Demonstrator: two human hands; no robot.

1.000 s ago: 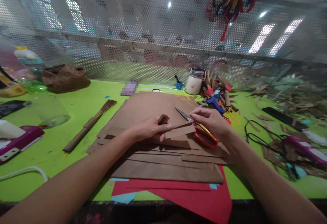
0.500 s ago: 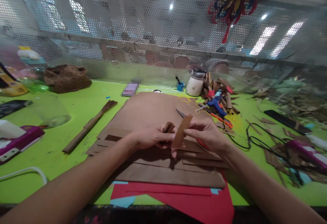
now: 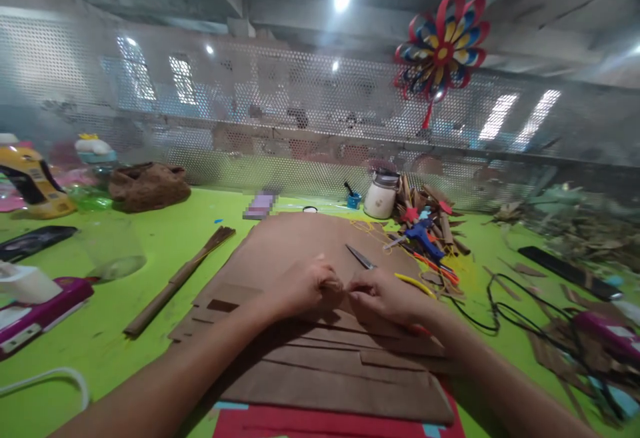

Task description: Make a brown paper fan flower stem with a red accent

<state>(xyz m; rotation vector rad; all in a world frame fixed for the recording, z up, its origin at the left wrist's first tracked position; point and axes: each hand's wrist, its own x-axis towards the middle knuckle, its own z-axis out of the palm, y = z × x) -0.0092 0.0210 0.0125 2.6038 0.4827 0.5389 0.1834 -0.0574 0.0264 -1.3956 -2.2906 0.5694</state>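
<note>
Above the layered brown paper sheets (image 3: pixel 310 245), my two hands nearly meet at the fingertips. My left hand (image 3: pixel 313 288) is closed round a small brown paper piece (image 3: pixel 333 285), mostly hidden by the fingers. My right hand (image 3: pixel 383 295) pinches close beside it, and what lies between its fingertips is too small to make out. Scissors (image 3: pixel 359 255) with a yellow and red handle lie on the paper, partly under my right hand. A bound brown paper stick (image 3: pixel 180 278) rests on the green table to the left.
A blue glue gun (image 3: pixel 423 235), a white jar (image 3: pixel 381 195) and brown scraps stand behind my right hand. Black cable (image 3: pixel 495 305) loops at the right. A clear cup (image 3: pixel 117 261) and a purple power strip (image 3: pixel 60 308) are at the left. Red paper (image 3: pixel 310 421) lies in front.
The view has tilted up. My right hand has turned down and closed toward my left; the flat brown strip seen upright between the hands no longer shows. More of the scissors shows.
</note>
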